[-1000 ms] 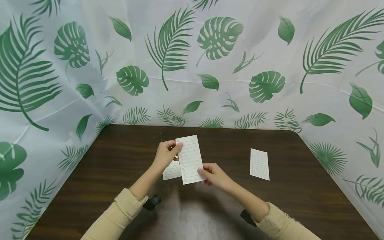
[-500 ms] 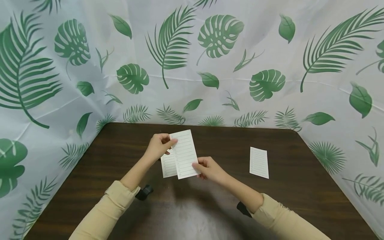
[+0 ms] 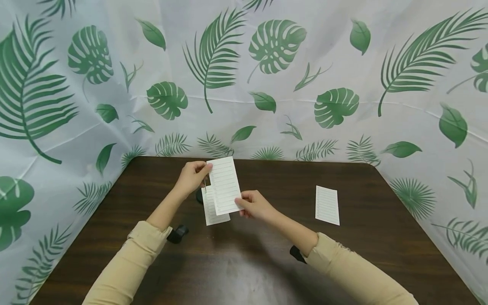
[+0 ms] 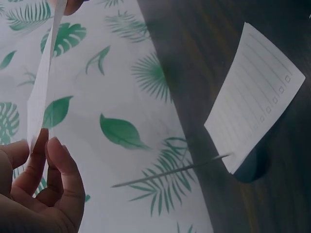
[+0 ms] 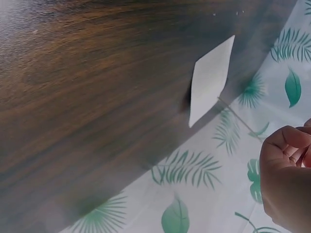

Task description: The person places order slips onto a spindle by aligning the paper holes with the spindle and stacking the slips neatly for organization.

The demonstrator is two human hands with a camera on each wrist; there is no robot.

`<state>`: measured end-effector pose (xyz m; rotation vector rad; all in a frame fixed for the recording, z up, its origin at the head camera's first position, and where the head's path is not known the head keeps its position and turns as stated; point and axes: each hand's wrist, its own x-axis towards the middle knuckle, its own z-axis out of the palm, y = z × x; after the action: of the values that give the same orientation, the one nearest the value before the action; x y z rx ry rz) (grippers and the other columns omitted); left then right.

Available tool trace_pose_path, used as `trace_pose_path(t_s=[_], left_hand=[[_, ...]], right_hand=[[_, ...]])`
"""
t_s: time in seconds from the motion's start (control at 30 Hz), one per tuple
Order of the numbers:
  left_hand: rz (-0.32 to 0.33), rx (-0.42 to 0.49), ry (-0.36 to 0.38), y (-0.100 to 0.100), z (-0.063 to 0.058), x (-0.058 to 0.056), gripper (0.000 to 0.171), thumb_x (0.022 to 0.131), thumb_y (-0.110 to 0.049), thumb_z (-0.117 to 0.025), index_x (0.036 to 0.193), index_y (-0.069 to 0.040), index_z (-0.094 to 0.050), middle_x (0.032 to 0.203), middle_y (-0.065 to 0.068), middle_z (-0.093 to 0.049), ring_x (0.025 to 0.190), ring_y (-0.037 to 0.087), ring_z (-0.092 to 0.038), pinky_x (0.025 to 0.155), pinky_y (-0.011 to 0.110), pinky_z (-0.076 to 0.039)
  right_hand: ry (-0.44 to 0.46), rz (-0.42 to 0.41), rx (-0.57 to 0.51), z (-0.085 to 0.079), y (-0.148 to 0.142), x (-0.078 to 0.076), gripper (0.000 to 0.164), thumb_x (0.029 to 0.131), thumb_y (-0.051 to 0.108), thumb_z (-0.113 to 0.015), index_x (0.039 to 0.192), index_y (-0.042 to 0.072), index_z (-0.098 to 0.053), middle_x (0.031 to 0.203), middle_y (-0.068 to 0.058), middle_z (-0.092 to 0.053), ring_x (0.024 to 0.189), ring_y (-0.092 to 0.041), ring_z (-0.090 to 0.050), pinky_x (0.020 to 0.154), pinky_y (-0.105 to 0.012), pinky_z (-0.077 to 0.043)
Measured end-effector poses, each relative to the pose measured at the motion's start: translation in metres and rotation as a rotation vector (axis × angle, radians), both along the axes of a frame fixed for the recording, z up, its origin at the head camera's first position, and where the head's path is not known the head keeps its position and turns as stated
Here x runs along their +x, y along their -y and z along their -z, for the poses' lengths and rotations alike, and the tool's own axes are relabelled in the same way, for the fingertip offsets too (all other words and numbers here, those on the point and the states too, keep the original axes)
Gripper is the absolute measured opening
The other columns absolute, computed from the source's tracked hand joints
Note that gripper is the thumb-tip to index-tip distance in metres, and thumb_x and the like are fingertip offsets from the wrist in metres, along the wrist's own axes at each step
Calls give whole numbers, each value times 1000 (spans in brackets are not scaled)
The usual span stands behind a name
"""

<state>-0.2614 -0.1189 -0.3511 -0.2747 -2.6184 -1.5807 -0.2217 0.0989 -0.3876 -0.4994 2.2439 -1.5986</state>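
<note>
A white lined checklist slip (image 3: 224, 186) is held above the table by both hands. My left hand (image 3: 192, 176) pinches its upper left corner between thumb and fingers. My right hand (image 3: 256, 204) grips its lower right edge. Behind and below this slip is another lined slip (image 3: 209, 208), low on a thin upright metal paper spike (image 4: 170, 171) that passes through it near one edge. The spike's round dark base (image 4: 255, 165) is partly covered by that slip. In the left wrist view, the held slip (image 4: 44, 82) appears nearly edge-on, apart from the spike's tip.
A third lined slip (image 3: 327, 205) lies on the right part of the dark wooden table (image 3: 381, 254). A white curtain with green leaves (image 3: 228, 127) rises behind the table and along its sides. Dark straps (image 3: 178, 234) sit around the wrists.
Both hands have carried the held slip leftward and toward the table's far edge, over the spike. More of the slip on the spike now shows below it. The slip on the right stays put.
</note>
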Motion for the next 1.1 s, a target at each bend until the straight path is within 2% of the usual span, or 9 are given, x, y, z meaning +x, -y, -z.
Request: trace_pose_path(t_s=[0.17, 0.3, 0.47, 0.67, 0.77, 0.9, 1.0, 1.1], left_hand=[[-29, 19, 37, 6, -1, -5, 38, 100, -26, -46, 110, 6, -63, 87, 16, -60, 71, 15, -55, 53, 27, -57], [-36, -14, 24, 10, 0, -12, 33, 97, -24, -54, 107, 5, -65, 91, 18, -63, 75, 18, -57, 56, 28, -58], [-99, -38, 21, 12, 2, -17, 31, 92, -23, -61, 105, 5, -66, 99, 20, -65, 79, 22, -60, 54, 23, -57], [-218, -27, 43, 13, 6, -25, 30, 91, -23, -62, 104, 3, -68, 104, 19, -65, 68, 12, -55, 54, 20, -54], [-259, -31, 38, 16, 8, -29, 29, 90, -23, -64, 103, 3, -69, 103, 20, -66, 63, 13, -56, 54, 20, -54], [-279, -62, 31, 19, 11, -35, 29, 89, -23, -66, 102, 3, -70, 104, 21, -67, 60, 17, -61, 58, 27, -57], [-270, -94, 41, 21, 14, -38, 30, 88, -24, -66, 104, 1, -70, 104, 20, -68, 56, 13, -59, 60, 30, -58], [-265, -119, 53, 22, 16, -38, 31, 88, -25, -67, 104, 1, -70, 103, 20, -69, 52, 8, -57, 58, 28, -57]], right_hand=[[50, 23, -13, -1, 6, -6, 24, 97, 8, -48, 104, -13, -58, 55, 2, -51, 47, -7, -44, 44, -17, -37], [68, 38, -12, -2, 12, -14, 24, 97, 8, -48, 104, -13, -58, 55, 2, -51, 48, -7, -44, 44, -16, -37], [55, 28, 11, -4, 20, -23, 24, 98, 10, -48, 103, -12, -59, 55, 1, -51, 47, -8, -43, 43, -16, -37], [81, 63, 19, -2, 31, -32, 22, 98, 11, -49, 97, -8, -59, 55, 0, -51, 47, -8, -43, 43, -16, -37], [96, 72, 16, 0, 36, -37, 22, 98, 11, -49, 92, -7, -58, 55, 0, -51, 47, -8, -43, 44, -16, -37], [83, 59, 17, 4, 39, -41, 22, 98, 11, -48, 89, -7, -58, 54, 2, -50, 47, -7, -43, 43, -16, -36], [87, 63, 21, 7, 40, -43, 22, 98, 10, -48, 88, -7, -58, 54, 1, -50, 47, -7, -44, 44, -17, -37], [104, 68, 23, 11, 41, -43, 22, 98, 10, -48, 89, -8, -58, 54, 1, -50, 48, -7, -44, 46, -18, -37]])
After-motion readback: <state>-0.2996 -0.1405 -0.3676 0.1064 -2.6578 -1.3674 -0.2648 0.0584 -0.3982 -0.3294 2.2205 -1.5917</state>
